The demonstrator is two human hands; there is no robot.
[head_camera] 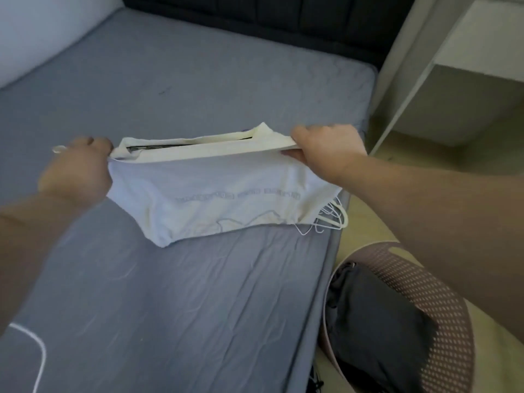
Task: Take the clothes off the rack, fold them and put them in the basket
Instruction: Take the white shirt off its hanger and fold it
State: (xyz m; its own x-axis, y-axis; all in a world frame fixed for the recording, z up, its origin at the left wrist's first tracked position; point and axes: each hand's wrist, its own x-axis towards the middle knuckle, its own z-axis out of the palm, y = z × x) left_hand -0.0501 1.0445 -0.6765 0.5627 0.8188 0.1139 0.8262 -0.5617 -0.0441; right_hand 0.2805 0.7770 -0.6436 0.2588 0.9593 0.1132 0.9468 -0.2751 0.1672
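The left grip [76, 168] clenches the left end of a white shirt [215, 194], with the fingers curled on the cloth. This hand is blurred, so I cannot tell how each finger lies. The right grip [326, 148] grasps the right end of the same edge. Its fingers are closed around the fold and the back of the hand faces the camera.

Between the two grips the top edge of the shirt is pulled straight. The long axis of the shirt runs from left to right, across the bed [198, 307]. The top edge is a folded band, and a thin dark line shows inside the fold. The rest of the cloth hangs down toward the person and becomes narrower to a low corner at the left. Whether this corner touches the sheet I cannot tell. A pale line of letters shows through the cloth, too faint to read.

Both forearms reach forward from the lower corners of the view, almost level with each other, the hands well apart above the grey sheet.

White hangers [333, 215] lie at the right edge of the bed, partly behind the lower right corner of the shirt. A basket [425, 293] with a wall full of small holes stands on the floor just beside the bed, at the lower right. Dark grey clothes [377, 321] lie inside it. A white cable [34, 344] lies on the sheet at the lower left. A pale shelf [453, 66] stands beyond the right side of the bed.
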